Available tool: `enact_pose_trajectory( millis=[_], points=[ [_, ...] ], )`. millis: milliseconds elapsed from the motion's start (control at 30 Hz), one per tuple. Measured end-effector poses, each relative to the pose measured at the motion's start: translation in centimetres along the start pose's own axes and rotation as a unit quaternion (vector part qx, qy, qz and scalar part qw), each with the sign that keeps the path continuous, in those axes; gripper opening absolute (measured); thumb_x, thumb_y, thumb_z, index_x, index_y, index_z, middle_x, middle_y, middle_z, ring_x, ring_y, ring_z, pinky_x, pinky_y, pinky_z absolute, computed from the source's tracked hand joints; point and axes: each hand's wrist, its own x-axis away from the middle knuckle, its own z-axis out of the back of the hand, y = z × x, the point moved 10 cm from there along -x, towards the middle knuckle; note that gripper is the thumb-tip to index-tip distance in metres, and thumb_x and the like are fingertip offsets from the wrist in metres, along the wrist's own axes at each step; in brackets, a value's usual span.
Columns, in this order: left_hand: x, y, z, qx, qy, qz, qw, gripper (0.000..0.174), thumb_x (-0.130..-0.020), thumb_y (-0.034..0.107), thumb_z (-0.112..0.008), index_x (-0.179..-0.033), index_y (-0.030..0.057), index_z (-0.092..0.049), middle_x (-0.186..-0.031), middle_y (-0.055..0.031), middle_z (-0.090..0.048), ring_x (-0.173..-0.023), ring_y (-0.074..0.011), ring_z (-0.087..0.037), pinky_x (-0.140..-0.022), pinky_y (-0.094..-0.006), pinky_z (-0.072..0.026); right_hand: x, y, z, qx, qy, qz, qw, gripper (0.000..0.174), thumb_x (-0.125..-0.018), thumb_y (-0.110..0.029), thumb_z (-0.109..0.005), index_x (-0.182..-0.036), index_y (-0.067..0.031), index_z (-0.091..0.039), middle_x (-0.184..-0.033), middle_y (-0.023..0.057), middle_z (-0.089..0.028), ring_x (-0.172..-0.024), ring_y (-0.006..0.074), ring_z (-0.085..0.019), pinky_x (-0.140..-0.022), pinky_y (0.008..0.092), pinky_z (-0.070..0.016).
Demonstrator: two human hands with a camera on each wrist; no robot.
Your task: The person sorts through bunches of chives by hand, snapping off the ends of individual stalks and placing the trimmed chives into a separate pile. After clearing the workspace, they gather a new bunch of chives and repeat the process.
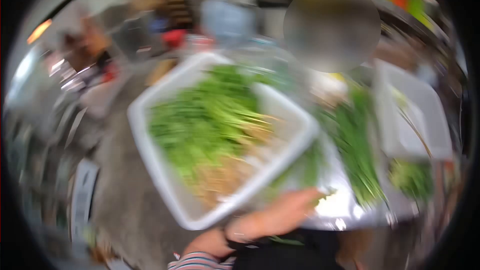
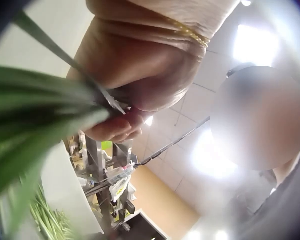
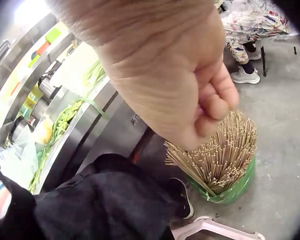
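My left hand (image 1: pixel 285 215) reaches in from the lower left over the shiny metal tabletop (image 1: pixel 335 212), blurred in the head view. In the left wrist view its fingers (image 2: pixel 107 130) curl round long, flat green leaves (image 2: pixel 30 120) that fan toward the camera. Beside this hand is a white tub (image 1: pixel 172 200) of leafy greens (image 1: pixel 200 110) with brownish roots. My right hand (image 3: pixel 165 75) shows only in the right wrist view, fingers curled in and nothing visible in them. Below it stands a bundle of thin straw-coloured sticks (image 3: pixel 225 160) in green plastic.
A bunch of long green stalks (image 1: pixel 357 145) lies right of the tub, near another white tub (image 1: pixel 435 140) and a small green bunch (image 1: pixel 412 177). On the floor are a pale plastic stool (image 3: pixel 215 227) and another person's shoe (image 3: pixel 245 76).
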Motion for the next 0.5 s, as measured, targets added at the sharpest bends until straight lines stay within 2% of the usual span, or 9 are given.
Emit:
enact_pose_trajectory(
  millis=[33,67,100,133,167,200,267,333,500],
  points=[
    [0.2,-0.8,-0.2,0.000,-0.020,0.051,0.999,0.034,-0.089,0.014,-0.050,-0.119,-0.0009,-0.051,-0.100,-0.0228,-0.059,-0.090,-0.0392,-0.057,-0.079,-0.0443,-0.0455,-0.3,1.0,-0.9,0.038,0.005,0.005,0.999,0.022,-0.076,-0.014,-0.061,-0.098,-0.0093,-0.063,-0.070,0.0139,-0.062,-0.064,0.0338,-0.061,-0.055,0.0438,-0.0468],
    [0.2,-0.4,-0.2,-0.002,-0.018,0.069,0.997,0.031,-0.091,0.016,-0.050,-0.117,-0.0008,-0.052,-0.091,-0.0190,-0.060,-0.083,-0.0328,-0.059,-0.074,-0.0402,-0.0471,-3.7,-4.8,7.8,-0.005,-0.001,-0.138,0.990,0.020,-0.076,-0.014,-0.063,-0.095,-0.0076,-0.064,-0.066,0.0160,-0.059,-0.062,0.0392,-0.057,-0.059,0.0468,-0.0468],
    [0.6,-2.5,-1.1,0.092,-0.039,0.175,0.979,0.030,-0.093,0.017,-0.049,-0.117,0.0007,-0.053,-0.078,-0.0095,-0.058,-0.069,-0.0195,-0.057,-0.063,-0.0307,-0.0466,-5.1,-6.7,12.0,-0.033,0.073,-0.143,0.987,0.012,-0.074,-0.009,-0.061,-0.086,-0.0078,-0.062,-0.066,0.0175,-0.058,-0.064,0.0383,-0.057,-0.057,0.0454,-0.0451],
    [0.3,-2.9,-1.3,0.197,0.027,0.170,0.965,0.023,-0.095,0.018,-0.047,-0.110,0.0023,-0.055,-0.068,-0.0008,-0.052,-0.058,-0.0076,-0.047,-0.052,-0.0206,-0.0385,-6.9,-7.8,15.6,-0.072,0.128,-0.165,0.975,0.009,-0.077,-0.013,-0.064,-0.078,-0.0063,-0.059,-0.066,0.0163,-0.058,-0.063,0.0374,-0.057,-0.055,0.0443,-0.0440],
    [0.3,-3.9,-2.1,0.237,0.022,0.180,0.954,0.020,-0.096,0.018,-0.046,-0.104,0.0023,-0.055,-0.067,0.0000,-0.050,-0.055,-0.0061,-0.044,-0.050,-0.0193,-0.0354,-7.8,-8.0,17.7,-0.127,0.164,-0.210,0.955,0.014,-0.078,-0.017,-0.066,-0.075,-0.0059,-0.058,-0.064,0.0166,-0.056,-0.063,0.0365,-0.057,-0.055,0.0440,-0.0434],
    [0.2,-4.7,-2.5,0.268,0.034,0.192,0.944,0.018,-0.096,0.017,-0.045,-0.099,0.0024,-0.054,-0.066,0.0009,-0.049,-0.053,-0.0046,-0.041,-0.047,-0.0179,-0.0322,-9.0,-8.2,18.6,-0.124,0.174,-0.196,0.957,0.010,-0.077,-0.013,-0.067,-0.077,-0.0058,-0.059,-0.066,0.0131,-0.058,-0.060,0.0345,-0.057,-0.054,0.0416,-0.0448],
    [0.7,-4.8,-3.3,0.291,0.028,0.190,0.937,0.017,-0.097,0.017,-0.045,-0.096,0.0023,-0.053,-0.065,0.0003,-0.049,-0.051,-0.0046,-0.039,-0.046,-0.0179,-0.0309,-11.7,-11.8,22.6,-0.099,0.332,-0.072,0.935,0.010,-0.076,-0.010,-0.067,-0.084,-0.0062,-0.061,-0.074,0.0094,-0.060,-0.061,0.0307,-0.058,-0.055,0.0375,-0.0463],
    [0.6,-5.0,-3.8,0.312,0.032,0.184,0.931,0.017,-0.097,0.017,-0.045,-0.093,0.0022,-0.051,-0.065,-0.0003,-0.048,-0.050,-0.0045,-0.038,-0.045,-0.0180,-0.0296,-14.1,-12.5,23.5,-0.111,0.329,-0.022,0.937,0.024,-0.070,-0.001,-0.069,-0.092,-0.0053,-0.061,-0.083,0.0067,-0.060,-0.061,0.0231,-0.057,-0.054,0.0323,-0.0448],
    [1.3,-5.5,-4.1,0.315,0.047,0.206,0.925,0.018,-0.097,0.018,-0.045,-0.095,0.0015,-0.051,-0.065,-0.0011,-0.048,-0.050,-0.0048,-0.039,-0.045,-0.0177,-0.0314,-19.1,-12.0,22.7,-0.127,0.328,-0.060,0.934,0.024,-0.071,-0.005,-0.070,-0.094,-0.0060,-0.062,-0.082,0.0079,-0.059,-0.061,0.0221,-0.058,-0.056,0.0330,-0.0462]
  ],
)
